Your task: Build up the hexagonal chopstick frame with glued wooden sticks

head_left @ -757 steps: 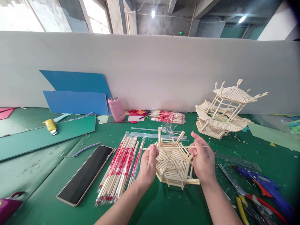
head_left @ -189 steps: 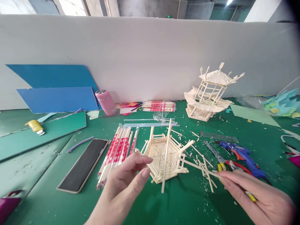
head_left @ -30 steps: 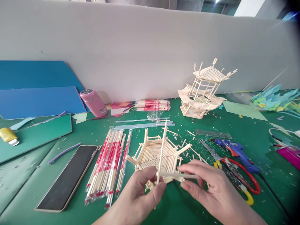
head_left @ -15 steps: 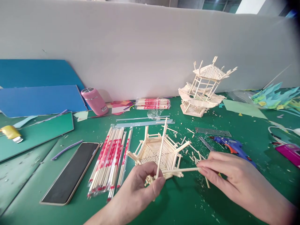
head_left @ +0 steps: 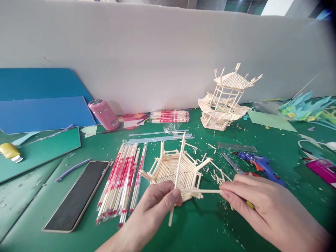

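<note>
A hexagonal base of pale wooden sticks (head_left: 172,171) sits on the green mat. My left hand (head_left: 157,206) pinches a long stick (head_left: 178,168) that stands tilted over the base. My right hand (head_left: 259,203) is closed on the end of a second stick (head_left: 204,191) that lies level across the first one, just in front of the base. A yellow tool tip shows under my right hand's fingers.
Wrapped chopstick packs (head_left: 123,182) and a phone (head_left: 77,194) lie to the left. A finished stick pagoda (head_left: 225,99) stands at the back. A blue glue gun (head_left: 258,164), a ruler (head_left: 237,147), stick offcuts and a pink cup (head_left: 103,114) lie around.
My right hand slid right along the level stick to its end within the last second. My left hand kept its pinch on the tilted stick.
</note>
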{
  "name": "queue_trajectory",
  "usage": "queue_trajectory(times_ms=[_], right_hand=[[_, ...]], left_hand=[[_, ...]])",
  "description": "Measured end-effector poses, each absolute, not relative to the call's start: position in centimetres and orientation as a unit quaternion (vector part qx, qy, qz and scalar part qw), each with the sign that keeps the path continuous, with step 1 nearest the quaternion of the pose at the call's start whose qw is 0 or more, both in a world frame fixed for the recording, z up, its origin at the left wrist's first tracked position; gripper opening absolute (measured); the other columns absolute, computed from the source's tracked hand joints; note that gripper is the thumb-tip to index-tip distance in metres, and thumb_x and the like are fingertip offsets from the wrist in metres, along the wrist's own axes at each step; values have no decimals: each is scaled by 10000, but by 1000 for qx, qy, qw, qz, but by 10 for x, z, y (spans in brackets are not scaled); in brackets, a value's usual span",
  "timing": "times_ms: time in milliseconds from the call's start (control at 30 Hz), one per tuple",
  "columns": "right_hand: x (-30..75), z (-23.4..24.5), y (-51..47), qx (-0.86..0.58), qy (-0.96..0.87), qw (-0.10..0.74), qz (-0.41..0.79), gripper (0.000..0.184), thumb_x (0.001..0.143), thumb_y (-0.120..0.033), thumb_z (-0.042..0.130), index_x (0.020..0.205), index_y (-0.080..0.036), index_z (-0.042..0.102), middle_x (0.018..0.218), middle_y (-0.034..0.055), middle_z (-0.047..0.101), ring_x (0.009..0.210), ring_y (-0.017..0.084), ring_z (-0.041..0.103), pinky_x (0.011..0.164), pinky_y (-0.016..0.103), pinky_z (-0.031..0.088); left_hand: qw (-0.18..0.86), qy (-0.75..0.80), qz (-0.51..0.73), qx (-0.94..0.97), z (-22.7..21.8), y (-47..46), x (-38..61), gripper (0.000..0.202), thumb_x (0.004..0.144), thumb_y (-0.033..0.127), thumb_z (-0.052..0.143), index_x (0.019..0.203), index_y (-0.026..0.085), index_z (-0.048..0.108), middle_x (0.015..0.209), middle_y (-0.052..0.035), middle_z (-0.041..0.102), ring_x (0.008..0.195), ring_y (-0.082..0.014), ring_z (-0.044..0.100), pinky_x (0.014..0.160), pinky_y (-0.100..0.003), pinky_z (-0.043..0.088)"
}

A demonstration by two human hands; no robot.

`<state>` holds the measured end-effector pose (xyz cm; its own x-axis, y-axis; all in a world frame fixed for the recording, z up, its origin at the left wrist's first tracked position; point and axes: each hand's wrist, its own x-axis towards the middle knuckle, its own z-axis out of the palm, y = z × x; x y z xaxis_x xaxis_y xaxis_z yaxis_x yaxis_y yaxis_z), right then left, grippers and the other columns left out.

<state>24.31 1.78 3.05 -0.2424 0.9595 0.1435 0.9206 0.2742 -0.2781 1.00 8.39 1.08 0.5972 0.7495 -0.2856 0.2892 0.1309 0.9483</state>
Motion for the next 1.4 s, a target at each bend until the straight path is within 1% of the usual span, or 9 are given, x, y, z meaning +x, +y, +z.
queue_trajectory(times_ms=[133, 333, 467, 567, 700, 800, 1000, 1100, 1400], right_hand=[[239, 28, 13, -596, -788, 147, 47, 225, 856, -296, 416, 891, -245, 633, 762, 39, 646, 633, 184, 601, 523, 305, 434], [237, 26, 8, -588, -796, 141, 23, 248, 860, -300, 407, 935, -240, 635, 836, 57, 676, 679, 217, 629, 478, 321, 452], [238, 23, 5, -581, -803, 134, 2, 254, 868, -287, 390, 951, -233, 624, 839, 57, 689, 649, 218, 637, 404, 306, 432], [234, 25, 5, -572, -806, 154, -18, 263, 872, -245, 370, 956, -201, 614, 791, 61, 696, 547, 200, 627, 369, 301, 426], [224, 30, 8, -549, -812, 199, -1, 321, 875, -179, 298, 919, -136, 613, 536, 18, 643, 383, 156, 569, 340, 277, 439], [218, 29, 7, -549, -808, 210, 33, 338, 877, -179, 276, 920, -111, 604, 450, 0, 586, 347, 144, 543, 335, 255, 441], [218, 24, 5, -547, -811, 188, 85, 351, 875, -202, 283, 1050, -113, 574, 495, 13, 603, 397, 144, 555, 388, 243, 449], [218, 25, 6, -552, -809, 172, 103, 365, 873, -190, 288, 1111, -115, 553, 527, 13, 615, 428, 139, 563, 412, 239, 449], [216, 27, 5, -553, -808, 157, 126, 357, 871, -163, 302, 1128, -100, 542, 550, -3, 623, 450, 122, 563, 440, 235, 435]], left_hand=[[611, 422, 196, 641, 13, 86, 10, 354, 874, 384, 355, 716, 187, 602, 748, -4, 573, 784, -162, 506, 747, -253, 344], [618, 423, 192, 634, 14, 88, 13, 379, 871, 397, 346, 676, 188, 595, 720, -1, 559, 747, -162, 484, 721, -249, 335], [631, 423, 212, 615, 12, 88, 15, 384, 873, 401, 341, 674, 186, 589, 710, 3, 550, 733, -155, 467, 709, -246, 333], [649, 422, 223, 592, 10, 89, 16, 362, 868, 409, 357, 716, 183, 597, 733, -6, 554, 773, -166, 478, 735, -262, 339], [662, 423, 224, 577, 9, 93, 18, 341, 867, 418, 366, 764, 191, 598, 727, -1, 550, 777, -164, 479, 737, -274, 341], [668, 418, 227, 572, 9, 96, 19, 324, 869, 415, 370, 789, 197, 596, 739, 2, 549, 803, -164, 476, 759, -281, 331], [673, 408, 236, 570, 13, 104, 26, 380, 875, 405, 358, 657, 171, 562, 703, -6, 542, 768, -158, 460, 763, -280, 318], [682, 408, 238, 559, 14, 106, 31, 365, 869, 395, 373, 650, 164, 553, 655, -6, 541, 713, -151, 458, 727, -275, 324], [712, 390, 233, 535, 13, 112, 34, 337, 847, 369, 434, 620, 153, 559, 601, 10, 539, 646, -122, 469, 674, -243, 324]])
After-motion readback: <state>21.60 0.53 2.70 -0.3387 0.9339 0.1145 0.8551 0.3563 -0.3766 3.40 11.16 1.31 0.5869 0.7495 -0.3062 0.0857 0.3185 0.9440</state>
